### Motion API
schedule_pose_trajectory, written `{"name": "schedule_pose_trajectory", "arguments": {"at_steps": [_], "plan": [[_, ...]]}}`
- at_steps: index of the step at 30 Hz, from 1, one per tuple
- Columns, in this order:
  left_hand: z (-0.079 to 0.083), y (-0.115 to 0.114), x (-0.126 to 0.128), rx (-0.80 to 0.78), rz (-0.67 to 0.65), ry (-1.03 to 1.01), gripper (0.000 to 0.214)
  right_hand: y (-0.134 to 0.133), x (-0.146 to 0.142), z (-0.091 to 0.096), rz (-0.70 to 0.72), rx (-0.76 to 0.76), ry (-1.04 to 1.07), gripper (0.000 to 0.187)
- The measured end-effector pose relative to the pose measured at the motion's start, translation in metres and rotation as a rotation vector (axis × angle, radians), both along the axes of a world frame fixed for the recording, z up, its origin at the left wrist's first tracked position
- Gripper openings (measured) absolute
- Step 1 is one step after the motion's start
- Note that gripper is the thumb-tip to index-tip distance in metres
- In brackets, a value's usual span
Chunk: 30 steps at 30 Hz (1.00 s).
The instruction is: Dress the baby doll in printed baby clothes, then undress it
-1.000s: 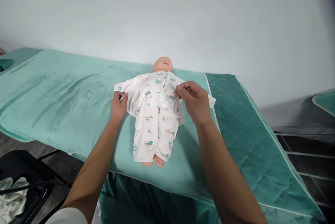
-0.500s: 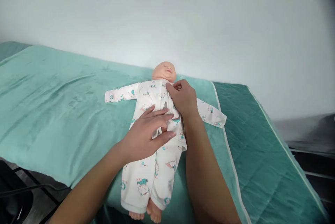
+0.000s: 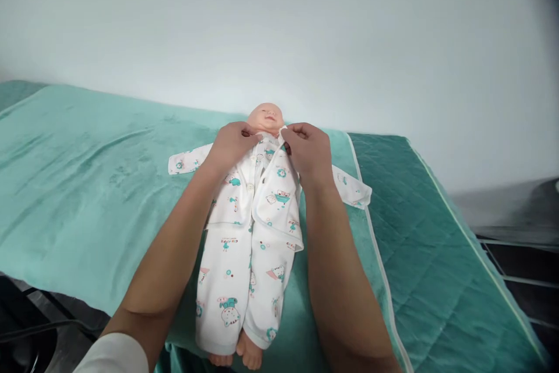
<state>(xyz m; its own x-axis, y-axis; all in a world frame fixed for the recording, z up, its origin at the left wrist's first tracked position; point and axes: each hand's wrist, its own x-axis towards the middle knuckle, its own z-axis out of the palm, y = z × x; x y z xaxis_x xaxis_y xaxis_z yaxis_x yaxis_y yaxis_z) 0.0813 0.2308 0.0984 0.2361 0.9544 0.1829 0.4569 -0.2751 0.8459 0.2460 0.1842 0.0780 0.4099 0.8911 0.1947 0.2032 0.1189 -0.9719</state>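
A baby doll [image 3: 266,113] lies on its back, dressed in a white printed baby shirt [image 3: 279,194] and matching trousers [image 3: 225,286]. My left hand [image 3: 233,143] is closed at the collar just under the chin, thumb and fingers pinching its edge on the left. On the other side of the neck, my right hand [image 3: 309,151] pinches the top corner of the shirt's right front panel and holds it slightly lifted. Between the hands the two front panels lie apart, with buttons showing along the left one. Both sleeves stretch out sideways, and the bare feet show below the trousers.
A light green blanket [image 3: 100,187] lies under the doll, over a darker quilted cover [image 3: 428,256] at the right. A pale wall [image 3: 279,29] rises behind. At the lower left are a dark object and a cable [image 3: 52,324]; dark metal bars [image 3: 519,259] stand at the right.
My left hand has moved up from the doll's belly to the collar and closed there. My right hand stays near the neckline, now with the panel's corner lifted.
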Motion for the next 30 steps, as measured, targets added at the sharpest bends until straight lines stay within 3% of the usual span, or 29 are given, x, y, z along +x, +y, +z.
{"name": "schedule_pose_trajectory", "arguments": {"at_steps": [5,10,24,30], "plan": [[-0.007,0.004,0.005,0.039,-0.049,-0.079,0.008,0.002,-0.016,-0.005,-0.019,-0.041,-0.014,0.011],[-0.009,0.003,0.01,0.071,-0.042,-0.219,0.006,0.001,-0.019,-0.007,-0.039,0.021,0.003,0.016],[-0.016,0.0,0.012,0.026,-0.073,-0.267,0.006,0.001,-0.014,-0.013,0.078,0.026,0.089,0.026],[-0.019,0.001,0.01,0.003,-0.089,-0.269,0.003,-0.005,-0.014,-0.005,0.143,-0.07,0.04,0.029]]}}
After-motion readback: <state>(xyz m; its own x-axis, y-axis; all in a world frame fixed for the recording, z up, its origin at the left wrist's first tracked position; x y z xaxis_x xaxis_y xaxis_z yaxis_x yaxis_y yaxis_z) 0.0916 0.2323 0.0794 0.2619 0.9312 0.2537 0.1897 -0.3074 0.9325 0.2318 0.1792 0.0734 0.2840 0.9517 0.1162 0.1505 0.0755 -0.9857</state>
